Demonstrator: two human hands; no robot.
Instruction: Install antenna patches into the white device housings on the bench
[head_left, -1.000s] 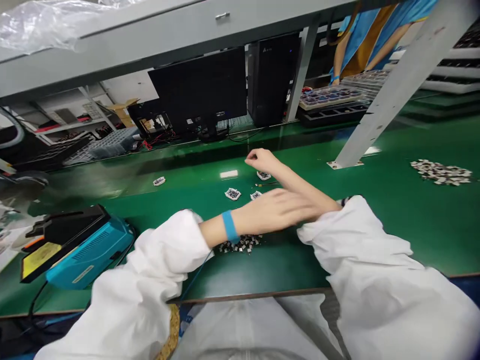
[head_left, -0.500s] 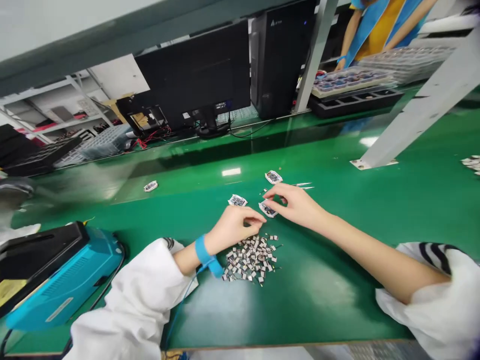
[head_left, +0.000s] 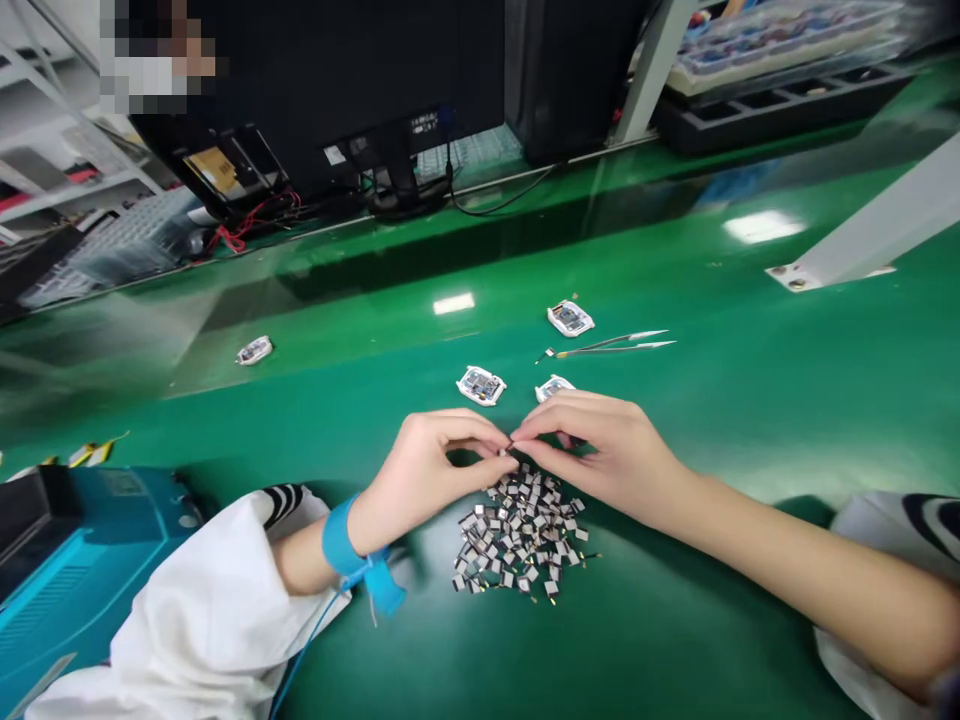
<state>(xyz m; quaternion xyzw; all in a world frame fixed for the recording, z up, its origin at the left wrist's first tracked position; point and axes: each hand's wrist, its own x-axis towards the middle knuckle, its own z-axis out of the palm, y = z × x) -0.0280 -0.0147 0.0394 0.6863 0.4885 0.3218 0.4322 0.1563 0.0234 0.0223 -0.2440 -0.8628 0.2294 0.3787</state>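
Observation:
My left hand [head_left: 431,462], with a blue strap at its wrist, and my right hand [head_left: 615,452] meet fingertip to fingertip. Both pinch one tiny component [head_left: 508,448], mostly hidden by the fingers; it resembles the pieces beneath. Just below lies a loose pile of small square silvery components [head_left: 521,535] with dark edges and short tails. Beyond my left fingers sits a white-framed circuit board [head_left: 481,385], and another circuit board [head_left: 553,387] is partly covered by my right hand. Farther back, tweezers [head_left: 619,344] lie beside a single small component [head_left: 550,353].
More white-framed boards lie on the green bench, one at the back [head_left: 570,318] and one at left [head_left: 255,350]. A teal-and-black device [head_left: 112,550] stands at left. Behind are a monitor [head_left: 375,90], a black tray [head_left: 780,108] and a grey post [head_left: 885,215].
My hands have come together above the pile, the right moving off the nearer board and tweezers. The view has shifted down and closer. The co-worker at upper right has left the view.

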